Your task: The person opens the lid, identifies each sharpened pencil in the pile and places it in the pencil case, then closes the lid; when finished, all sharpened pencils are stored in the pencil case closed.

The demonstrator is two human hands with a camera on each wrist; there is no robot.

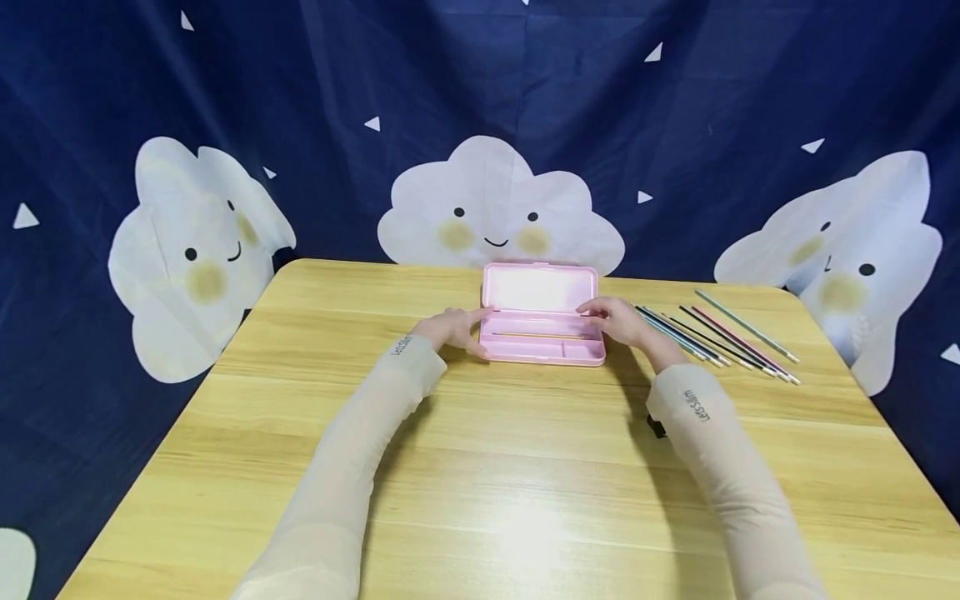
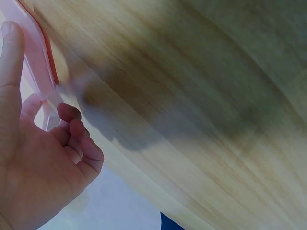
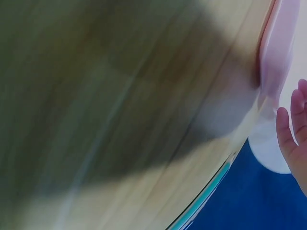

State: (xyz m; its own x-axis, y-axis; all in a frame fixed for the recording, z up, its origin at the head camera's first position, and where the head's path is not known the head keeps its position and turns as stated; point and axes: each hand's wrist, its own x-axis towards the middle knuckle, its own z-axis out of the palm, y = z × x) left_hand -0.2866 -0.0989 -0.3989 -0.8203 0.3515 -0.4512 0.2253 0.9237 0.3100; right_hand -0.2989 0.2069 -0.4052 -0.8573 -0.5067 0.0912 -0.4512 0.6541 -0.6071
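A pink pencil case lies at the table's far side with its lid raised. One yellowish pencil rests lengthwise inside it. My left hand touches the case's left end, the thumb near the front corner and the index finger near the hinge. In the left wrist view, the thumb lies straight along the pink side while the other fingers bend loosely. My right hand is at the right end, fingertips by the hinge side. The right wrist view shows its fingers fairly straight; whether they touch the case is unclear there.
Several pencils with white ends lie spread on the wooden table to the right, close to my right forearm. A dark blue curtain with smiling clouds hangs behind the table's far edge.
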